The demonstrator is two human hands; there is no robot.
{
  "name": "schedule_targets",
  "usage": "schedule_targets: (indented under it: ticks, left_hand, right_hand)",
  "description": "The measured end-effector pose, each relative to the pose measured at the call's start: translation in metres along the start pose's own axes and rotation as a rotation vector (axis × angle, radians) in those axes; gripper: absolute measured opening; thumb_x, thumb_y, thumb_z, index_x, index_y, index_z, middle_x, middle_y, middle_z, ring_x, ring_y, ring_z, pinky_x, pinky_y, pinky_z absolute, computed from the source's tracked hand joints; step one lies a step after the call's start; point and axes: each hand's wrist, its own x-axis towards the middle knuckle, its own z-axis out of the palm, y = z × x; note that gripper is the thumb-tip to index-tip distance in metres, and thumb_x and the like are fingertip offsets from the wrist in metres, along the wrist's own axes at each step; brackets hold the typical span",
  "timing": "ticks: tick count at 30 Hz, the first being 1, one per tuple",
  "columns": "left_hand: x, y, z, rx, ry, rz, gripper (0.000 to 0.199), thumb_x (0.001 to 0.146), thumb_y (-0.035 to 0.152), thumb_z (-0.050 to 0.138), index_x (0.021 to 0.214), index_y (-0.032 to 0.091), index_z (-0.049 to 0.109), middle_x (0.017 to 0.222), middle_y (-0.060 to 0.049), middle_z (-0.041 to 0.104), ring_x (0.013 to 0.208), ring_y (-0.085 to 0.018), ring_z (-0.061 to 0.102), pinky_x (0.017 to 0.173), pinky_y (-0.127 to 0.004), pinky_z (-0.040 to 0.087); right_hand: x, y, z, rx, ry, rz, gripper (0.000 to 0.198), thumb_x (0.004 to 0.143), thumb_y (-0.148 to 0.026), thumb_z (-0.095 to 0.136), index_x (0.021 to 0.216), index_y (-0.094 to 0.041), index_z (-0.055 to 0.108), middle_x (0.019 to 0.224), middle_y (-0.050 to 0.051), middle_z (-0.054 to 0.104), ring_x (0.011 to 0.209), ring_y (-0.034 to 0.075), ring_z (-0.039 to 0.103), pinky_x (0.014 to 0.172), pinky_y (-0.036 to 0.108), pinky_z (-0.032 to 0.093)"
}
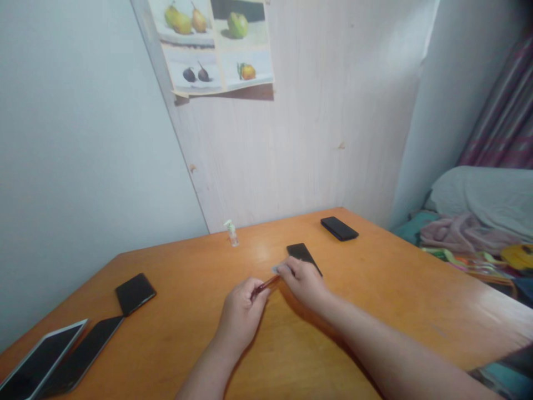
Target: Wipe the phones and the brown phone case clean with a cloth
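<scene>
My left hand (242, 311) is closed around one end of a thin, flat, reddish-brown object (266, 284), seen nearly edge-on above the table; it looks like a phone, but its face is hidden. At the far end of that object is my right hand (303, 280), its fingers pinched together on a small whitish piece (275, 269) like a wipe. Whether the right fingers also grip the object I cannot tell. Just behind the right hand lies a black phone (303, 253), partly covered by it.
On the orange wooden table (187, 333) a small clear pump bottle (232, 234) stands near the wall. A dark phone or case (338, 228) lies back right. To the left are a black flat device (135, 293), a dark slab (89, 353) and a white-framed tablet (48, 358).
</scene>
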Motion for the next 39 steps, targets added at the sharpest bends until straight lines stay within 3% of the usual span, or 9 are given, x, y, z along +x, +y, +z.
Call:
schedule_targets:
  ticks: [2, 4, 8, 12, 17, 22, 26, 35, 39]
  left_hand:
    - [0.0, 0.0, -0.002, -0.039, -0.005, 0.032, 0.018, 0.092, 0.033, 0.052, 0.093, 0.022, 0.066, 0.088, -0.002, 0.07, 0.082, -0.017, 0.063, 0.073, -0.025, 0.045]
    - [-0.001, 0.0, -0.004, -0.058, 0.009, 0.054, 0.017, 0.092, 0.031, 0.052, 0.096, 0.023, 0.066, 0.092, -0.002, 0.071, 0.085, -0.017, 0.063, 0.076, -0.025, 0.045]
    - [0.0, 0.0, -0.008, -0.049, 0.094, 0.017, 0.018, 0.091, 0.035, 0.054, 0.087, 0.021, 0.064, 0.079, 0.0, 0.066, 0.075, -0.016, 0.06, 0.069, -0.024, 0.043]
    - [0.001, 0.002, -0.009, -0.114, 0.114, 0.005, 0.018, 0.089, 0.036, 0.056, 0.085, 0.02, 0.063, 0.074, 0.001, 0.063, 0.07, -0.015, 0.057, 0.066, -0.023, 0.04]
    - [0.002, 0.002, -0.011, -0.197, 0.124, -0.012, 0.017, 0.089, 0.035, 0.057, 0.084, 0.02, 0.062, 0.072, 0.003, 0.059, 0.069, -0.014, 0.053, 0.065, -0.022, 0.039]
    - [0.006, -0.001, -0.015, -0.344, 0.121, -0.056, 0.017, 0.088, 0.036, 0.06, 0.084, 0.019, 0.06, 0.073, 0.003, 0.056, 0.071, -0.013, 0.052, 0.066, -0.022, 0.039]
    - [0.008, -0.002, -0.017, -0.493, 0.141, -0.11, 0.019, 0.086, 0.037, 0.062, 0.085, 0.019, 0.06, 0.074, 0.002, 0.058, 0.072, -0.013, 0.052, 0.068, -0.021, 0.04]
    - [0.013, -0.004, -0.026, -0.728, 0.359, -0.239, 0.027, 0.078, 0.041, 0.071, 0.087, 0.018, 0.061, 0.072, 0.003, 0.059, 0.071, -0.013, 0.054, 0.068, -0.02, 0.04]
    - [0.014, -0.003, -0.03, -0.727, 0.348, -0.25, 0.025, 0.077, 0.039, 0.072, 0.086, 0.018, 0.062, 0.068, 0.005, 0.056, 0.065, -0.011, 0.05, 0.064, -0.02, 0.038]
  right_hand:
    - [-0.011, -0.015, 0.007, 0.074, -0.086, -0.125, 0.028, 0.096, -0.038, 0.045, 0.092, -0.022, 0.068, 0.085, 0.003, 0.072, 0.075, 0.016, 0.064, 0.067, 0.024, 0.042]
    - [-0.013, -0.019, 0.008, 0.084, -0.087, -0.164, 0.029, 0.096, -0.039, 0.044, 0.096, -0.023, 0.068, 0.088, 0.003, 0.072, 0.078, 0.016, 0.064, 0.069, 0.025, 0.043]
    - [0.008, 0.01, -0.01, 0.038, 0.09, -0.022, 0.033, 0.095, -0.042, 0.044, 0.082, -0.021, 0.066, 0.071, 0.003, 0.067, 0.069, 0.017, 0.061, 0.063, 0.026, 0.04]
    - [0.023, 0.036, -0.021, 0.125, 0.204, 0.057, 0.033, 0.093, -0.042, 0.044, 0.077, -0.02, 0.062, 0.067, 0.002, 0.064, 0.065, 0.017, 0.058, 0.06, 0.026, 0.038]
    - [0.019, 0.025, -0.017, 0.219, 0.129, -0.048, 0.033, 0.091, -0.045, 0.047, 0.077, -0.02, 0.062, 0.066, 0.0, 0.061, 0.064, 0.015, 0.055, 0.059, 0.026, 0.037]
    - [0.026, 0.026, -0.029, 0.449, 0.242, 0.155, 0.039, 0.084, -0.055, 0.053, 0.067, -0.02, 0.057, 0.056, -0.002, 0.052, 0.054, 0.013, 0.046, 0.054, 0.026, 0.033]
    - [0.029, 0.027, -0.033, 0.619, 0.171, 0.208, 0.044, 0.081, -0.061, 0.056, 0.067, -0.019, 0.055, 0.054, -0.005, 0.047, 0.049, 0.011, 0.038, 0.051, 0.026, 0.029]
    - [0.023, 0.026, -0.022, 0.616, 0.054, 0.111, 0.047, 0.082, -0.064, 0.057, 0.07, -0.019, 0.058, 0.055, -0.005, 0.046, 0.051, 0.01, 0.038, 0.051, 0.025, 0.027]
    - [0.025, 0.028, -0.023, 0.619, 0.04, 0.113, 0.046, 0.082, -0.064, 0.057, 0.071, -0.019, 0.06, 0.054, -0.004, 0.045, 0.051, 0.011, 0.037, 0.05, 0.025, 0.027]
